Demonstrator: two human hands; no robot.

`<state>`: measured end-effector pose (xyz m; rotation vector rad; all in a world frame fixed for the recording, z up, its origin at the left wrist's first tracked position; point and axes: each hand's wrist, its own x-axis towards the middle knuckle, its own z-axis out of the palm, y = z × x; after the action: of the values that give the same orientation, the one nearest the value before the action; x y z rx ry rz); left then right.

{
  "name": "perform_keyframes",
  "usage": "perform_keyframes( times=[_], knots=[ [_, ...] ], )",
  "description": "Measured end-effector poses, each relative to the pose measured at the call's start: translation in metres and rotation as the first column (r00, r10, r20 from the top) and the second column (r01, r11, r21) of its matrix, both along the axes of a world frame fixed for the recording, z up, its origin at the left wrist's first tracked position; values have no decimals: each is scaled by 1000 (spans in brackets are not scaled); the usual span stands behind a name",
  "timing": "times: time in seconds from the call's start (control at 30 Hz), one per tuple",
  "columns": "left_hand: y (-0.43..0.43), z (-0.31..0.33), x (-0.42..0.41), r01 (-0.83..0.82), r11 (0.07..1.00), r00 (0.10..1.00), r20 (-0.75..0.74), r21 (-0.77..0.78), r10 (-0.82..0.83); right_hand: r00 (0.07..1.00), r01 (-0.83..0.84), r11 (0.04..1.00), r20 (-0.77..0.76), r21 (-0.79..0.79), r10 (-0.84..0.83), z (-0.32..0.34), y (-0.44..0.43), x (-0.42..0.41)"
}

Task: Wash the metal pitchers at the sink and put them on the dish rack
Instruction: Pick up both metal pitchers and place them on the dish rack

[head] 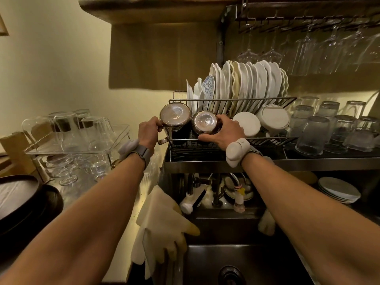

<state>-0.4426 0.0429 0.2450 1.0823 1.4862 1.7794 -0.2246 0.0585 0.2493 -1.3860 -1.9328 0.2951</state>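
**Q:** Where are the pitchers, and how are they held?

**A:** Both are upside down, bases toward the camera, at the left end of the dish rack point(273, 139), touching side by side. The left hand point(148, 131) curls round the handle of the larger pitcher point(175, 116). The right hand point(224, 134) grips the body of the smaller pitcher point(205, 121), thumb below and fingers over the top.

**Q:** What handling properties should be expected?

**A:** Probably rigid, light when empty, and not fragile. The polished steel is likely slippery if wet. The handle gives the secure hold. A hold on the body needs a full wrap. Avoid striking the plates point(246, 83) just behind, which can chip.

**Q:** What cannot be confirmed?

**A:** The rims and spouts are hidden behind the rack wires and the hands. Whether either pitcher sits fully on the rack floor cannot be determined, nor can surface wetness. The smaller pitcher's handle is not visible. The sink point(246, 258) is dark and cut off at the lower edge.
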Motion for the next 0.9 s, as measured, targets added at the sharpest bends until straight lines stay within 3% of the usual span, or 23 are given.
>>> perform_keyframes(
  times=[0.23,0.37,0.63,0.83,0.9],
  knots=[
    [4,-4,4,-35,999,998,42,-9,35,999,-14,999,44,-30,15,2,7,-4],
    [9,-8,2,-63,992,997,-51,-105,57,998,-13,1000,60,-7,14,1,12,-6],
    [13,-8,4,-107,989,991,-91,-102,97,996,-14,1000,90,27,11,2,23,-12],
    [16,-5,-7,-3,997,997,-83,-82,-4,983,-65,997,176,31,58,8,27,-15],
    [18,-2,-10,47,996,986,-156,-70,-58,976,-56,998,211,25,50,10,29,-18]
  ],
)
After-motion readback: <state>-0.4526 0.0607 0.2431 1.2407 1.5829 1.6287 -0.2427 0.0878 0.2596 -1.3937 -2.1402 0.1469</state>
